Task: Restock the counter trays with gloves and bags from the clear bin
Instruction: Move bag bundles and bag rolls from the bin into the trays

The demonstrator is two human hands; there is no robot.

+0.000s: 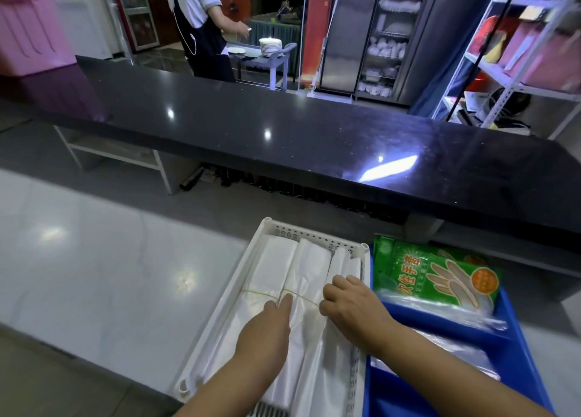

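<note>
Lower centre: white tray holds banded bag bundles. Left hand rests flat-fingered on them. Right hand grips the bag bundles with curled fingers. Glove packs lie in the blue tray at lower right.

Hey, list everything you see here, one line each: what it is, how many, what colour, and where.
white tray: one, white, near centre, below the counter
bag bundles: three, whitish, side by side in the white tray
blue tray: one, blue, right beside the white tray
glove packet: one, green, at the blue tray's far end
counter: one, black, across the middle
plates: one stack, white, on a grey cart beyond the counter
person: one, dark apron, at the cart
pink bin: one, pink, far left
shelf rack: one, pale metal, far right
left hand: straight fingers resting on the bundles
right hand: fingers bent on the rightmost bundle; grip unclear
</note>
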